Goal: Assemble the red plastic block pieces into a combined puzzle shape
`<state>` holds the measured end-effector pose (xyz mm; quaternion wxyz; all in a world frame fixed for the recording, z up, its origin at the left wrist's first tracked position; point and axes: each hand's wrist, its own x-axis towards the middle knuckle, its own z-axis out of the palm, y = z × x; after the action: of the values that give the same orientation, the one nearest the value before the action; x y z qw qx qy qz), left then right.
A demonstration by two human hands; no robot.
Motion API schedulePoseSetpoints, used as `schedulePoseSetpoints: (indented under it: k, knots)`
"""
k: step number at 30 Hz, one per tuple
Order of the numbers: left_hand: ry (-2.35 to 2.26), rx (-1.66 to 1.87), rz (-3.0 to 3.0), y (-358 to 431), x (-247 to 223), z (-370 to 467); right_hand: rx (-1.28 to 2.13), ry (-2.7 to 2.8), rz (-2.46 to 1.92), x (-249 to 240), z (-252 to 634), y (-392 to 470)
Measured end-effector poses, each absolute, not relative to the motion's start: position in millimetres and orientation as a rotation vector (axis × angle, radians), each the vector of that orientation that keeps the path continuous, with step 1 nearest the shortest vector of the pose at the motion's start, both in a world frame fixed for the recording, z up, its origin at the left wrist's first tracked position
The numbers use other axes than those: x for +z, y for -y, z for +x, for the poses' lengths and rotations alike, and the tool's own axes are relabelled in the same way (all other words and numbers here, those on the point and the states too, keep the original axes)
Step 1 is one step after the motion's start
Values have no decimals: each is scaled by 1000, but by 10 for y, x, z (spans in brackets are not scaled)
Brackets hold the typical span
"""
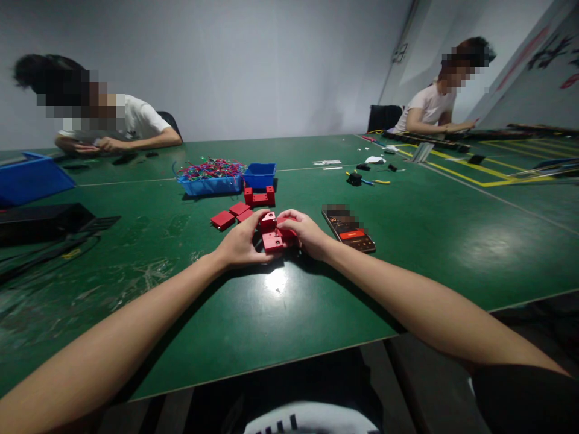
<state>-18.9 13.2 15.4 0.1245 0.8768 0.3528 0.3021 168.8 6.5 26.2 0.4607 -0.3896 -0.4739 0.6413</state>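
A red notched block (272, 242) with small holes is held low over the green table, between my two hands. My left hand (239, 244) is closed round its left side, thumb on top and fingers beneath. From the right, my right hand (310, 234) pinches at the block's far side, where its fingertips cover part of the red surface. Whether that side is a separate piece I cannot tell. Just behind my left hand lie several flat red blocks (222, 220). A red U-shaped block (259, 199) stands beyond them.
Behind the blocks are a blue tray (212, 187) heaped with coloured wires and a small blue bin (260, 176). A phone (348, 229) lies right of my hands, cutters (380, 182) farther back. A large blue bin (34, 179) sits far left. Two people work across the table.
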Motion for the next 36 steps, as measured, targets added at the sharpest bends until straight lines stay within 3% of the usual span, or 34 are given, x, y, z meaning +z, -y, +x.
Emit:
schedulePoseSetpoints:
  k: [36]
  knots:
    - [-1040, 846, 2538, -126, 177, -184, 1450, 1264, -1043, 260, 1686, -48]
